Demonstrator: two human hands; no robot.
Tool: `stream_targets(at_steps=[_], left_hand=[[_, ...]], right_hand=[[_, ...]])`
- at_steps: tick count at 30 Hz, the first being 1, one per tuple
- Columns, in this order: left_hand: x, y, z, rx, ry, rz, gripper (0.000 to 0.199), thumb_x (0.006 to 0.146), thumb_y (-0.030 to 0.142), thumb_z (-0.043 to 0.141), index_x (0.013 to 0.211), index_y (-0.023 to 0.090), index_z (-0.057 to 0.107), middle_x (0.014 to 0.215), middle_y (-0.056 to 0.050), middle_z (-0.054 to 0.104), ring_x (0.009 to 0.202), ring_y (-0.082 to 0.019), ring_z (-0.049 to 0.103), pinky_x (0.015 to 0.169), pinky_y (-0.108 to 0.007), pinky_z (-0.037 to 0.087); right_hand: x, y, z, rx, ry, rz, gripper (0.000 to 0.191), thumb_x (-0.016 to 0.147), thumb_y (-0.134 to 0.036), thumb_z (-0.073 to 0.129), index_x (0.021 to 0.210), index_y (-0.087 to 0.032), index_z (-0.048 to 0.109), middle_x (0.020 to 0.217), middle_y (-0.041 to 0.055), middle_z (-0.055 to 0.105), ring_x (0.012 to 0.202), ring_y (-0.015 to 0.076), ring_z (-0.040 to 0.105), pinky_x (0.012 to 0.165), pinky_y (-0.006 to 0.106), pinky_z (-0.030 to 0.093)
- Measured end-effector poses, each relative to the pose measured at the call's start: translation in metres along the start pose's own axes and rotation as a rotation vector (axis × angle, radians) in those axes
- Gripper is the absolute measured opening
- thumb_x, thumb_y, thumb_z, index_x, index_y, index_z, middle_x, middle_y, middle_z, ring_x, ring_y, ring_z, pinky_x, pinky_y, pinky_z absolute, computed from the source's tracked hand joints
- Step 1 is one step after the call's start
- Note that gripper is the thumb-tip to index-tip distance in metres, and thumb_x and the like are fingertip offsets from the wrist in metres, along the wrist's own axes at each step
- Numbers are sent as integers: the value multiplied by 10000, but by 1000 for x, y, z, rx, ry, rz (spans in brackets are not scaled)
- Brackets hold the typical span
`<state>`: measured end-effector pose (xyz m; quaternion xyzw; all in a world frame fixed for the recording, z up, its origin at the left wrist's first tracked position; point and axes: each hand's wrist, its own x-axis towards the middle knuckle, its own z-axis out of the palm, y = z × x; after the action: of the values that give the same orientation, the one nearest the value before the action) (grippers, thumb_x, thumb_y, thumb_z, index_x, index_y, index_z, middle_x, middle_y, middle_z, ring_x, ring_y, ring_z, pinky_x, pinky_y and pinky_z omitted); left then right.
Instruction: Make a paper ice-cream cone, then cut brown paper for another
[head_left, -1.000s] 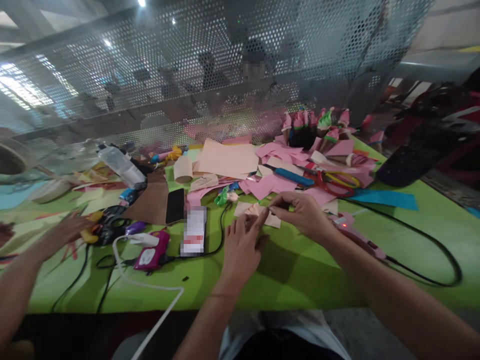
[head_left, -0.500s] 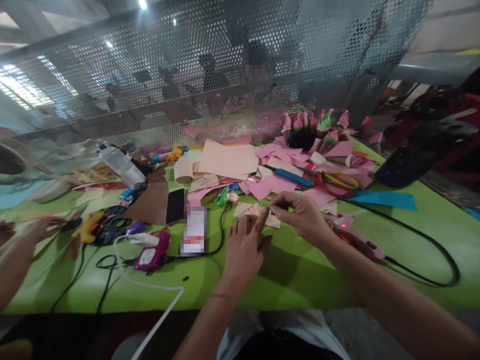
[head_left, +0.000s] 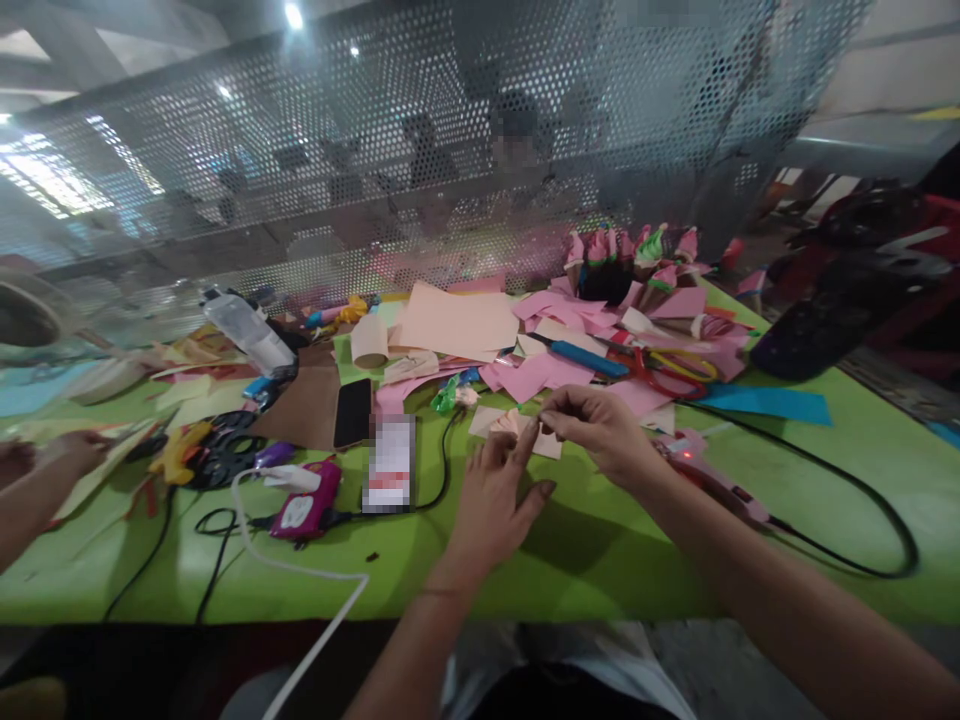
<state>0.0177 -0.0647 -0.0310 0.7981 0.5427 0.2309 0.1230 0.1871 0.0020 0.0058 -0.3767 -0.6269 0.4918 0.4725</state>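
Observation:
My left hand (head_left: 496, 490) rests at the middle of the table, index finger stretched forward and thumb held apart. Under and beside its fingertips lies a piece of cream paper (head_left: 551, 447) bearing a small pale-pink pleated piece (head_left: 508, 421). Close by on the right, my right hand (head_left: 596, 425) is closed in a pinch near the left index fingertip; whatever is between its fingers is too small to make out. To the right of that hand lies a pink hot glue gun (head_left: 720, 480) with a lit red light. Just behind the paper sits a small green-and-cream twisted piece (head_left: 452, 397).
Pink paper scraps (head_left: 529, 378), a blue-handled cutter (head_left: 589, 357) and red scissors (head_left: 664, 378) lie behind my hands. Left are a phone (head_left: 352, 413), a magenta power adapter (head_left: 306, 505) and cables. A co-worker's hand (head_left: 71, 460) holds paper at far left. A perforated metal screen (head_left: 450, 180) rises behind.
My left thumb has spread a little further from the index finger. My right hand stays nearly in place. At far left, the co-worker's hands have moved left with a pale paper piece.

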Motion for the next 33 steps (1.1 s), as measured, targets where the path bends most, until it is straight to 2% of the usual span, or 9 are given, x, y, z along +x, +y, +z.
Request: stream_targets(at_steps=[4,8,15,21,26,33], left_hand=[[-2,-2,-1,-144,-9,50,672,987,476,441,1583,319,175,1361,-109,485,1251,-254,470,1063,-456,408],[-3,-3,-3,-227,-28,43,663,990,485,435,1581,310,192,1418,-115,451,1317,-250,430,1103,-453,385],[-2,-4,-4,-326,-10,43,635,986,497,439,1567,329,245,1399,-114,457,1255,-246,464,1066,-445,422],[-2,-6,-5,-371,16,36,610,981,528,429,1540,304,330,1331,-118,498,1189,-255,489,1042,-450,422],[-1,-8,-7,-272,58,34,546,993,485,422,1512,319,384,1286,-104,525,1184,-262,495,1039,-456,407],[1,-10,-7,-46,73,56,529,992,358,447,1513,396,363,1205,-75,546,1096,-256,527,964,-443,428]], right_hand=[[1,1,-1,75,-8,20,164,725,-357,668,700,-201,625,633,-13,582,590,123,503,562,271,437],[3,2,-5,101,44,17,179,720,-365,705,691,-197,648,628,-7,608,596,126,513,556,266,425],[1,-1,-6,64,30,7,204,725,-400,761,771,-202,737,718,24,705,645,148,573,612,294,471],[2,-3,-10,68,-94,45,261,723,-451,778,798,-202,769,745,34,722,657,154,600,615,298,483],[3,-4,-12,75,-123,75,299,688,-487,798,776,-203,769,731,30,713,661,156,598,628,306,493],[4,-5,-15,37,-134,80,199,708,-406,769,717,-210,738,671,9,679,599,131,557,583,290,471]])
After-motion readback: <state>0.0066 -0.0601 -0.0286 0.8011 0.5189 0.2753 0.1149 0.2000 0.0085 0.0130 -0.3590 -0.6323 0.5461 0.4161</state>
